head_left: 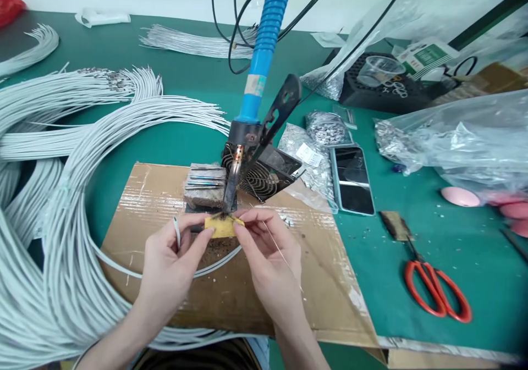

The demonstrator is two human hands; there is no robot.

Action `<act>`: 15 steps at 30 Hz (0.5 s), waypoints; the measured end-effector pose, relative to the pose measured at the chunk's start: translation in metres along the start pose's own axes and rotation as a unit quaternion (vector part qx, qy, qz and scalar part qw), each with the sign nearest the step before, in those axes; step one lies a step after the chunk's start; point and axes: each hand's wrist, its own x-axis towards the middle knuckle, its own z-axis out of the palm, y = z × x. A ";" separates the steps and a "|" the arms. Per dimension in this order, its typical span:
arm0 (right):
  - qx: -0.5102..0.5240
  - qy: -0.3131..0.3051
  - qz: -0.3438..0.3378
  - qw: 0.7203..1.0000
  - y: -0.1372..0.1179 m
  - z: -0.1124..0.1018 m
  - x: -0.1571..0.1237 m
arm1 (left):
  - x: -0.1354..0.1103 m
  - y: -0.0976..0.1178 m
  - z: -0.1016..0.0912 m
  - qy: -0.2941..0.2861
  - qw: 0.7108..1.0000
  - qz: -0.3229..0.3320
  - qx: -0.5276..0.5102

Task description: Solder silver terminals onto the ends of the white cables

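Between both my hands is a small yellow sponge [225, 228], blackened along its upper edge. My left hand [175, 257] pinches its left end with thumb and fingers, and a short white cable end [177, 232] sticks up between those fingers. At the right end, my right hand [272, 254] pinches the sponge too, with a thin solder wire [276, 243] running across its fingers. A blue-handled soldering iron [270, 40] stands tilted above, its dark tip pointing down and meeting the sponge's upper edge. White cable strands [218, 264] curve beneath my hands.
Large bundles of white cables [61, 210] fill the left side. Brown cardboard [313, 282] lies under my hands, with a grey block [205, 194] and a black fan [262, 177] behind. Rightward are bags of metal parts [307, 155], a phone [352, 180] and red-handled scissors [437, 293].
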 end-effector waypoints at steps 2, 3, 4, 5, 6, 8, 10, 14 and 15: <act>-0.039 0.001 -0.020 0.999 0.001 -0.003 -0.006 | -0.005 -0.002 0.001 0.016 0.998 0.051 0.014; -0.060 0.000 -0.031 0.998 0.003 -0.004 -0.008 | -0.006 -0.002 0.001 0.010 0.998 0.064 0.020; -0.082 0.000 -0.040 0.996 0.005 -0.004 -0.010 | -0.007 -0.003 0.000 0.002 0.997 0.065 0.029; -0.103 0.001 -0.047 0.994 0.006 -0.004 -0.012 | -0.006 -0.004 0.000 -0.006 0.998 0.054 0.040; -0.121 0.005 -0.050 0.991 0.008 -0.003 -0.012 | -0.005 -0.004 0.000 -0.014 0.998 0.035 0.052; -0.147 0.016 -0.045 0.988 0.010 0.000 -0.012 | -0.001 -0.004 0.000 -0.025 0.998 -0.007 0.064; -0.138 0.026 -0.032 0.990 0.011 -0.001 -0.010 | 0.001 -0.003 0.002 -0.031 0.998 -0.036 0.046; -0.073 0.060 0.020 0.995 0.008 -0.031 -0.006 | -0.003 -0.002 0.004 -0.023 0.992 -0.084 -0.086; -0.074 0.081 0.035 0.993 0.007 -0.046 -0.006 | -0.005 -0.001 0.004 -0.026 0.985 -0.106 -0.135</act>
